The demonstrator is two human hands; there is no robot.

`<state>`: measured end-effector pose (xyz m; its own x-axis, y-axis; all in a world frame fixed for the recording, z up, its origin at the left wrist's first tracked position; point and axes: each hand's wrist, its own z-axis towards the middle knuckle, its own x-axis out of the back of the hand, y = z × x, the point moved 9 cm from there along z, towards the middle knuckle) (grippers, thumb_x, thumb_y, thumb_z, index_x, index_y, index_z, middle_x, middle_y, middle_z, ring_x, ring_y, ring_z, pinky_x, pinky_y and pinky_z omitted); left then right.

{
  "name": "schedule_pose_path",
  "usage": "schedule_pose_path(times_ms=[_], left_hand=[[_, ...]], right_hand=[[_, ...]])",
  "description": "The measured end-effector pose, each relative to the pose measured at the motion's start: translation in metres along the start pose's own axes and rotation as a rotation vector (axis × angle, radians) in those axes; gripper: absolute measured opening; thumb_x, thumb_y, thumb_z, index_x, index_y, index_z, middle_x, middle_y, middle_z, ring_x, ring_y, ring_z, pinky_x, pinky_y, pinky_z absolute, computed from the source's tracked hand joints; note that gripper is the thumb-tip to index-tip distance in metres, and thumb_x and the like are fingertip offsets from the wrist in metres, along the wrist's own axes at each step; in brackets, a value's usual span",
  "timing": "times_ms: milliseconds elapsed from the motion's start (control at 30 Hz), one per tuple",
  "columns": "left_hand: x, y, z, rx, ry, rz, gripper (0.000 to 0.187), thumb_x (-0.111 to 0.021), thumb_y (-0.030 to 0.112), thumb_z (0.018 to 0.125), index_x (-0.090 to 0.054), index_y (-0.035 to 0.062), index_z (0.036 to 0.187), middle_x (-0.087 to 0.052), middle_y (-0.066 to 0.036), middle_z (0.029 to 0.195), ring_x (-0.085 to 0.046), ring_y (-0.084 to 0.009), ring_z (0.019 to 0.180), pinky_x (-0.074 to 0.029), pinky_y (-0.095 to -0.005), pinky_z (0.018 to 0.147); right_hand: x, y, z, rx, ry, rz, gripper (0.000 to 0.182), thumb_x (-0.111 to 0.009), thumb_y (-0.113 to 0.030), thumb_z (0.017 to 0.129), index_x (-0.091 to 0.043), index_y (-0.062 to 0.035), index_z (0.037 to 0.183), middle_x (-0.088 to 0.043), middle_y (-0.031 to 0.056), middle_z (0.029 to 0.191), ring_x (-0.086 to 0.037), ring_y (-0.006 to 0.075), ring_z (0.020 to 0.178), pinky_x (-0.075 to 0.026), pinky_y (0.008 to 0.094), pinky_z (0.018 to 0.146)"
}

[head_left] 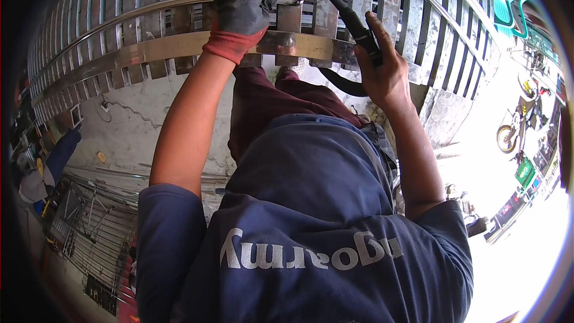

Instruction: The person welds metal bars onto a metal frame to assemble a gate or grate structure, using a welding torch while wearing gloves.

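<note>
I am holding the torch (pixel 353 23) in my right hand (pixel 385 63), thumb and fingers wrapping its handle, its nozzle pointing left and down near the bar (pixel 179 2). The bar is lying across the slats (pixel 290 18). My gloved left hand (pixel 242 5) is resting over it, fingers curling inward; I cannot tell whether they are pinching it. The edge strip (pixel 167 46) is running beneath both forearms' reach, nearer my body.

Above the slatted table (pixel 290 18), the gloved left hand (pixel 244 1) conceals its own grip and a section of rod (pixel 167 5). The right hand (pixel 385 72) partly covers the torch (pixel 353 21); tip contact is too small to determine. The table's far side is cut off. Right of the table, the motorcycle (pixel 526 113) lacks clear detail.
</note>
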<state>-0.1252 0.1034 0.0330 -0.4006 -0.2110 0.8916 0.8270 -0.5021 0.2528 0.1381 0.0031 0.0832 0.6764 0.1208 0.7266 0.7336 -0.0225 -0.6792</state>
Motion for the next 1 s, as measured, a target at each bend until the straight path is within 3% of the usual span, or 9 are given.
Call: schedule_pose_path(times_ms=[200, 300, 400, 500, 600, 700, 800, 900, 1000], left_hand=[[-0.002, -0.001, 0.001, 0.010, -0.005, 0.004, 0.023, -0.078, 0.030, 0.094, -0.086, 0.0179, 0.111, -0.076, -0.008, 0.106, -0.067, -0.0348, 0.099, -0.052, -0.0483, 0.091], [-0.004, -0.002, 0.001, 0.026, -0.054, -0.007, 0.022, -0.078, 0.027, 0.093, -0.086, 0.0181, 0.112, -0.077, -0.008, 0.106, -0.068, -0.0341, 0.099, -0.051, -0.0482, 0.093], [-0.001, 0.000, -0.008, -0.018, 0.035, -0.054, 0.028, -0.078, 0.014, 0.085, -0.085, 0.0113, 0.112, -0.078, -0.014, 0.112, -0.071, -0.0358, 0.102, -0.056, -0.0470, 0.093], [-0.012, -0.007, -0.014, 0.011, 0.050, -0.127, 0.026, -0.079, 0.017, 0.087, -0.083, 0.0127, 0.112, -0.077, -0.012, 0.112, -0.070, -0.0354, 0.103, -0.054, -0.0476, 0.094], [0.000, 0.002, 0.003, 0.007, -0.046, -0.027, 0.017, -0.078, 0.024, 0.091, -0.082, 0.0136, 0.103, -0.075, -0.009, 0.102, -0.067, -0.0360, 0.099, -0.052, -0.0500, 0.089], [0.003, 0.002, 0.001, -0.002, 0.012, -0.048, 0.016, -0.076, 0.025, 0.092, -0.082, 0.0135, 0.101, -0.073, -0.010, 0.099, -0.066, -0.0364, 0.097, -0.052, -0.0508, 0.087], [0.004, 0.002, 0.003, 0.006, 0.011, -0.060, 0.016, -0.076, 0.025, 0.092, -0.082, 0.0137, 0.101, -0.073, -0.011, 0.099, -0.066, -0.0367, 0.098, -0.052, -0.0507, 0.087], [0.012, 0.006, 0.005, 0.009, 0.024, -0.040, 0.016, -0.076, 0.024, 0.091, -0.082, 0.0131, 0.100, -0.072, -0.012, 0.097, -0.066, -0.0371, 0.097, -0.051, -0.0508, 0.087], [0.015, 0.005, 0.008, 0.003, 0.082, -0.153, 0.011, -0.077, 0.019, 0.081, -0.081, 0.0100, 0.085, -0.071, -0.014, 0.088, -0.067, -0.0393, 0.091, -0.052, -0.0516, 0.083]], right_hand=[[0.000, -0.002, 0.001, 0.026, -0.004, -0.006, 0.066, -0.073, -0.020, 0.106, -0.050, -0.0229, 0.167, -0.079, 0.0261, 0.118, -0.081, 0.0427, 0.104, -0.065, 0.0515, 0.084], [-0.001, -0.002, 0.001, 0.030, -0.019, -0.036, 0.064, -0.073, -0.019, 0.106, -0.051, -0.0225, 0.167, -0.079, 0.0265, 0.117, -0.082, 0.0426, 0.103, -0.065, 0.0510, 0.083], [-0.001, -0.002, 0.002, 0.060, -0.007, -0.050, 0.063, -0.072, -0.019, 0.107, -0.052, -0.0226, 0.166, -0.080, 0.0266, 0.116, -0.082, 0.0425, 0.102, -0.065, 0.0510, 0.083], [-0.004, 0.003, 0.001, 0.092, 0.017, -0.035, 0.062, -0.072, -0.018, 0.107, -0.053, -0.0214, 0.166, -0.080, 0.0269, 0.115, -0.082, 0.0424, 0.099, -0.066, 0.0520, 0.082], [0.006, 0.005, -0.002, -0.011, 0.056, -0.017, 0.082, -0.076, -0.022, 0.104, -0.034, -0.0186, 0.174, -0.078, 0.0296, 0.108, -0.081, 0.0452, 0.095, -0.063, 0.0527, 0.076], [0.015, 0.016, -0.008, -0.171, 0.066, -0.011, 0.091, -0.077, -0.024, 0.103, -0.024, -0.0179, 0.176, -0.077, 0.0293, 0.104, -0.080, 0.0484, 0.092, -0.060, 0.0532, 0.075], [0.029, 0.017, -0.017, -0.056, 0.153, -0.065, 0.090, -0.076, -0.024, 0.104, -0.023, -0.0187, 0.176, -0.077, 0.0295, 0.107, -0.079, 0.0498, 0.092, -0.060, 0.0537, 0.075], [0.047, 0.027, -0.030, -0.205, 0.160, -0.053, 0.088, -0.076, -0.024, 0.104, -0.026, -0.0194, 0.176, -0.076, 0.0319, 0.116, -0.078, 0.0504, 0.100, -0.060, 0.0549, 0.085], [0.072, 0.021, -0.044, -0.275, 0.233, -0.043, 0.086, -0.075, -0.024, 0.104, -0.027, -0.0186, 0.175, -0.075, 0.0319, 0.124, -0.077, 0.0505, 0.108, -0.059, 0.0546, 0.091]])
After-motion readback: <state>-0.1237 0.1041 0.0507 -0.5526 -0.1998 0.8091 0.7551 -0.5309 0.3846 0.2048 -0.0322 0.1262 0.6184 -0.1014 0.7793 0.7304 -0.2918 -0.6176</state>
